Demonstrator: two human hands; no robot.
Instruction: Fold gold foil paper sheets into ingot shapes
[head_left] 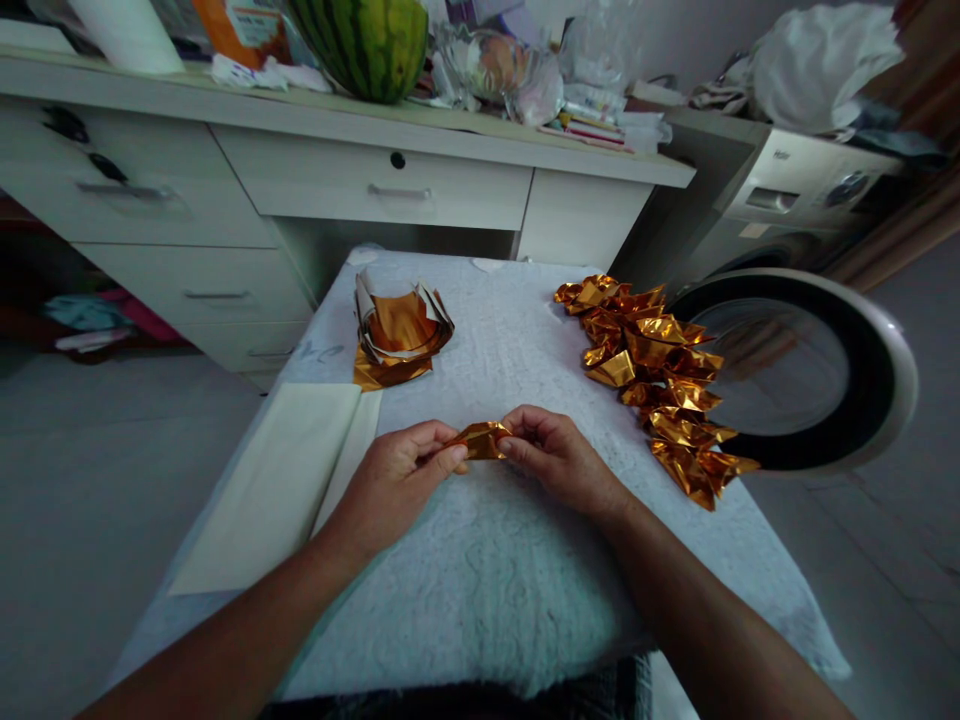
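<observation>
Between my two hands is a small folded piece of gold foil paper point(482, 441), held above the cloth-covered table point(495, 560). My left hand point(409, 475) pinches its left end between thumb and fingers. At the right end, my right hand point(553, 452) grips it the same way. A curled stack of gold foil sheets point(405, 325) with pale backs stands at the table's far left. Along the right side lies a heap of folded gold foil pieces point(652, 370), crumpled and shiny.
Pale paper sheets point(270, 480) lie by my left forearm. Behind the table runs a white desk point(465, 185) with drawers, bearing a watermelon point(367, 45) and a glass bowl point(487, 65). A washing machine's open round door point(795, 365) stands close to the table's right edge.
</observation>
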